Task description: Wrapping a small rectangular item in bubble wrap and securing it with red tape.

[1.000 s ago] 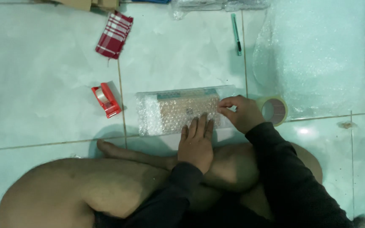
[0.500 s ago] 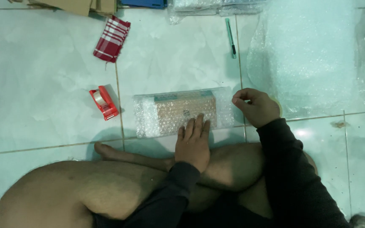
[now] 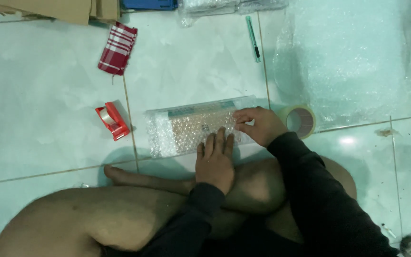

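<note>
A brown box wrapped in bubble wrap (image 3: 186,129) lies on the tiled floor in front of my crossed legs. My left hand (image 3: 215,162) rests flat on its near edge, fingers together, pressing it down. At the box's right end, my right hand (image 3: 258,124) has its fingertips curled onto the loose wrap. A roll of clear packing tape (image 3: 301,121) lies just right of that hand, partly hidden by it.
A red tape dispenser (image 3: 112,121) sits left of the box. Farther off lie a red-and-white checked pouch (image 3: 118,48), a green pen (image 3: 252,31), and flat cardboard (image 3: 58,8). A large bubble wrap sheet (image 3: 353,62) covers the floor at the right.
My right hand left the box and moved right over the tape roll, then came back to the box's right end. My left hand stayed pressed on the box.
</note>
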